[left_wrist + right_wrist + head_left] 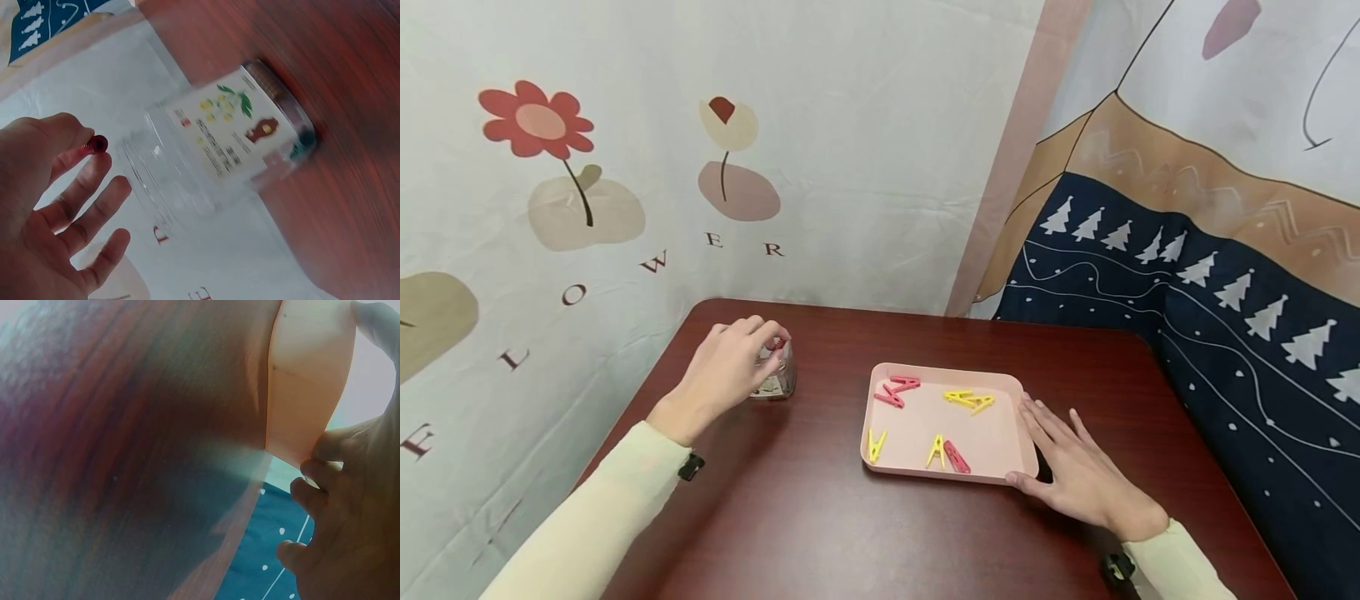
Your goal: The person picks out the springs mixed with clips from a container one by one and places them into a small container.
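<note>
My left hand (727,367) is above a clear plastic jar (784,377) at the back left of the table. Between its thumb and index finger it pinches a small red cylinder (98,144) with a dark hollow in its end; the exact kind is unclear. In the left wrist view the jar is lidless and bears a label (231,122), with teal and brown items at its bottom. My right hand (1078,471) touches the right edge of a pink tray (917,454), fingers extended, thumb at the near corner. Red clothespins (957,457) and yellow clothespins (936,451) lie inside the tray.
The dark red-brown wooden table (820,517) meets a white printed cloth (865,167) at the back and left. Navy fabric with white trees (1232,350) hangs along the right side. The tray stands right of the jar, with bare tabletop between them.
</note>
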`<state>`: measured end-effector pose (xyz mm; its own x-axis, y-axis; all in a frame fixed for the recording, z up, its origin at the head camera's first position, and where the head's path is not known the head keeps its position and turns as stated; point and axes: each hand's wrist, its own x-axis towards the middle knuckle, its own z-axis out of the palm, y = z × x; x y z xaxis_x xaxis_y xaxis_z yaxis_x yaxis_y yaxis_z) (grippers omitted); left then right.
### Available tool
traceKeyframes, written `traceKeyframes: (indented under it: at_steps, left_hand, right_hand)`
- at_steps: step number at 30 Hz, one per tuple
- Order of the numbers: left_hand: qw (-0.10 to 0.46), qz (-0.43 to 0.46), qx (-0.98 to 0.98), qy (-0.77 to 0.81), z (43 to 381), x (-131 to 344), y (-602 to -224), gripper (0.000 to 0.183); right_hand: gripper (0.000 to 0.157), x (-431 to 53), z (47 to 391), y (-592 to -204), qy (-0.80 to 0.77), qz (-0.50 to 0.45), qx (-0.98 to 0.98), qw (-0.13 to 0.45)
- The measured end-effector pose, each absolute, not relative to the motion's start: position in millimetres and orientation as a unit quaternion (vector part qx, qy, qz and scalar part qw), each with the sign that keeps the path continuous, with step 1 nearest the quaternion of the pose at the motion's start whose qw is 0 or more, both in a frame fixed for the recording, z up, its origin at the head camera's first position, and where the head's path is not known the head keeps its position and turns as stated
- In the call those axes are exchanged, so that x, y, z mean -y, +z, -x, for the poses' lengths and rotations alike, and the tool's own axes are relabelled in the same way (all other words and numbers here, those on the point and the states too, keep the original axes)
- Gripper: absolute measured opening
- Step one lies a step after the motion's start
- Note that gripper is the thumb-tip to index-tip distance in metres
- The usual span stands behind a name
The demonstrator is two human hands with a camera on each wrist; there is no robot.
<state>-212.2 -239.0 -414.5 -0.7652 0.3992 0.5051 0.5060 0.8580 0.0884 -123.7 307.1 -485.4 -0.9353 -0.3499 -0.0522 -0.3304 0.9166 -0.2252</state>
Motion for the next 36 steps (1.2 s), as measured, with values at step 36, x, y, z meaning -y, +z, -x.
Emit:
traceKeyframes:
  at_steps: [36]
  left_hand:
    - [0.235, 0.189, 0.945, -0.128, 212, 256, -424, 0.028]
  right_hand:
    - [0.113, -304, 124, -483, -0.111, 0.171, -0.978, 0.051]
